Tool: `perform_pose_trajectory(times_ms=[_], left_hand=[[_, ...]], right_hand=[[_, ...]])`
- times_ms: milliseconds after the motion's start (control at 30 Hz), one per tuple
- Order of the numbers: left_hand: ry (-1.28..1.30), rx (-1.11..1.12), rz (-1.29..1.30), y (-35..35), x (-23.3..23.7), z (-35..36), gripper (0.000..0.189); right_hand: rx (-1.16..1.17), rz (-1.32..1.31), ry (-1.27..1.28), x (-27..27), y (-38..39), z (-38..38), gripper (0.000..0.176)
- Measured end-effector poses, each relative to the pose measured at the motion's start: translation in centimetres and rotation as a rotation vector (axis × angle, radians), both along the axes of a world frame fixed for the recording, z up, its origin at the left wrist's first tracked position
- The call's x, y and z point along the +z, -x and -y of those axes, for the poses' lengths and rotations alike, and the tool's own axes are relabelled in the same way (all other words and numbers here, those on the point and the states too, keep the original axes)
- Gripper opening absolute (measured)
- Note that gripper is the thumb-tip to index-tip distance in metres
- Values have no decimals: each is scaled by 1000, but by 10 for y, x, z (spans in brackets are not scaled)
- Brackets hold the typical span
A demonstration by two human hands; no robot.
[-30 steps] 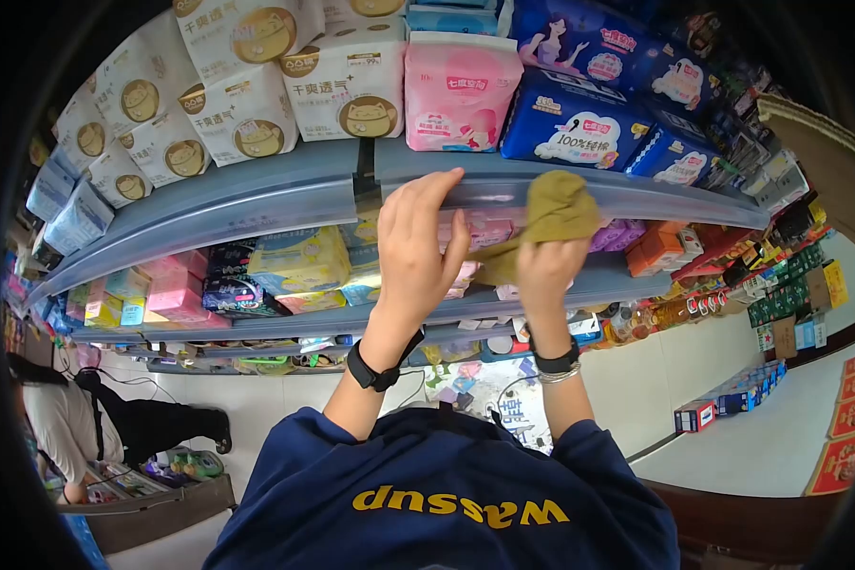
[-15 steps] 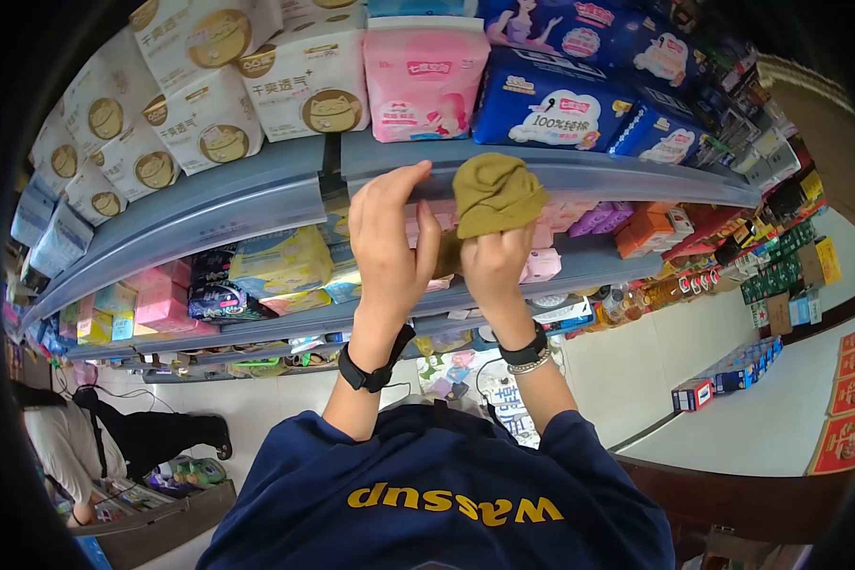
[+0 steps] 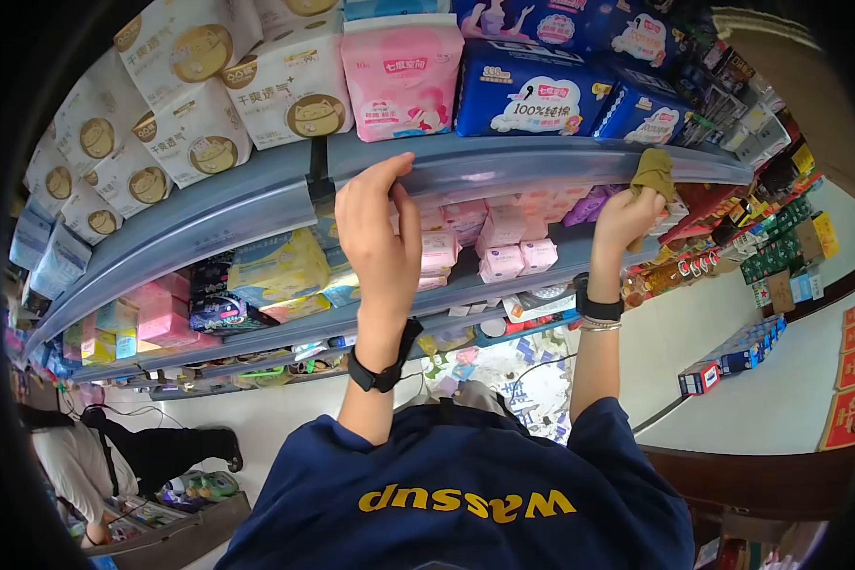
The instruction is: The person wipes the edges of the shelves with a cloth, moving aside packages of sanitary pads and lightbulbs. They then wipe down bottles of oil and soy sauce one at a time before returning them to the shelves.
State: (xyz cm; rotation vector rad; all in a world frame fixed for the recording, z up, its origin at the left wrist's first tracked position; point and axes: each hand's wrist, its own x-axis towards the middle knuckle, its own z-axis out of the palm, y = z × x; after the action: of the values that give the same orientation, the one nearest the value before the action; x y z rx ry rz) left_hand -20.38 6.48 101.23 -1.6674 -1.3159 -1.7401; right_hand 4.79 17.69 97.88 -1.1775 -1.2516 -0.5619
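Note:
My right hand point(image 3: 625, 217) is closed around an olive-green cloth point(image 3: 654, 176), which lies against the clear plastic strip point(image 3: 541, 167) on the front edge of the upper shelf, towards its right end. Part of the cloth hangs below the fist. Further left, my left hand point(image 3: 375, 223) holds nothing. Its fingers are together and slightly bent, the thumb stands apart, and the fingertips are right at the strip. A pink pack point(image 3: 404, 81) of pads and a blue pack point(image 3: 532, 93) stand on the shelf just behind the strip.
White packs point(image 3: 285, 90) with cat faces fill the upper shelf's left side. Beneath it, a lower shelf carries pink boxes point(image 3: 518, 258) and yellow packs point(image 3: 275, 266). A person point(image 3: 95, 456) bends over at lower left. Blue cartons point(image 3: 750, 347) lie on the floor at right.
My right hand has moved the cloth to the right along the shelf edge, away from my left hand. The left hand stays at nearly the same spot on the strip.

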Motion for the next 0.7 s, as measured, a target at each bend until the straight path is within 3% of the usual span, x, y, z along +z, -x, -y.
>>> perform_pose_trajectory(times_ms=[200,333,567,700], left_hand=[[8,177,36,-19,6,-3,25],[7,225,-6,-21,2,-5,24],[-11,278,-23,-24,1,-4,21],[-2,333,-43,-31,2,-5,18]], right_hand=[[70,-46,-49,-6,47,16,39],[197,101,-74,-16,48,18,37],[224,193,-93,-8,-30,-9,38],[93,227,-97,-1,-107,-39,38]])
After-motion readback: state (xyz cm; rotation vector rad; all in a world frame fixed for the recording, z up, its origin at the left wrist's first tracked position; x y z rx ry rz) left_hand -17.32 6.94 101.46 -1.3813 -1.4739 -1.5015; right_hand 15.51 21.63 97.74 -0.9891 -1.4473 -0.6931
